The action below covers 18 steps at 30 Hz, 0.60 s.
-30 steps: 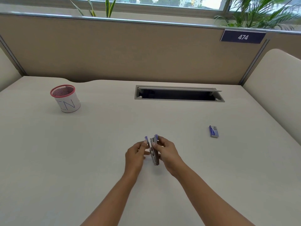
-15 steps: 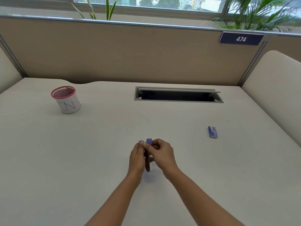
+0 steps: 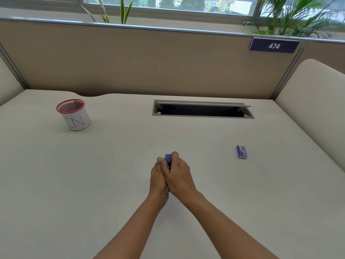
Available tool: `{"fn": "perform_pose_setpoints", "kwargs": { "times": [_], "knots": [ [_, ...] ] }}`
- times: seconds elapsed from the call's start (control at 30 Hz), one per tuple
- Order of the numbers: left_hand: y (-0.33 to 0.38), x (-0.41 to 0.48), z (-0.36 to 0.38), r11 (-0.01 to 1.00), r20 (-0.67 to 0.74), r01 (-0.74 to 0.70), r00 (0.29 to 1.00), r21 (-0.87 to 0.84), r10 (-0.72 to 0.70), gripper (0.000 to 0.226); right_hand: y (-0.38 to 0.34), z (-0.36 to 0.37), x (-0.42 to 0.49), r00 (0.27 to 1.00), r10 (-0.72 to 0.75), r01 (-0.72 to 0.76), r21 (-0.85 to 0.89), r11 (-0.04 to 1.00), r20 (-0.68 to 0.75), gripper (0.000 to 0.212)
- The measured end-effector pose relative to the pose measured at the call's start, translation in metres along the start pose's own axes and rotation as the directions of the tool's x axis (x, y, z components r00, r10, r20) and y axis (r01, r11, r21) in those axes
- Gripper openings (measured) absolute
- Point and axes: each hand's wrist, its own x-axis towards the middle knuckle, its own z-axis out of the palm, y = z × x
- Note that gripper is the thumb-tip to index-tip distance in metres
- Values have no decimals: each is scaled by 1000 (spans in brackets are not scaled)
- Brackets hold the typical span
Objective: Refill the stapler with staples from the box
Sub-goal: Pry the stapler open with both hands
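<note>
Fingers of left hand (image 3: 158, 176) and right hand (image 3: 178, 175) both gripping purple stapler (image 3: 168, 158), squeezing tightly, risking pinched skin or jammed staples.

Beige desk (image 3: 93, 184) — partition (image 3: 149, 62), window (image 3: 186, 4)

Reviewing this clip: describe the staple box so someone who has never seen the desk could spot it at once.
Start at the long open cable slot in the back of the desk, then look nearer and to the right. The staple box lies flat there, alone, well right of the clasped hands. It is a small blue and white carton, unlike the round red-rimmed mesh cup at far left.
</note>
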Motion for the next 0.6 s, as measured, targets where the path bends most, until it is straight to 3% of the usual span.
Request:
{"fn": "perform_pose_setpoints", "kwargs": {
  "times": [0.6],
  "knots": [
    [2, 5, 6, 997, -74, 37, 996, -64, -42, 45, 1, -1, 8, 999, 27, -27, 4, 1000, 36, 22]
  ]
}}
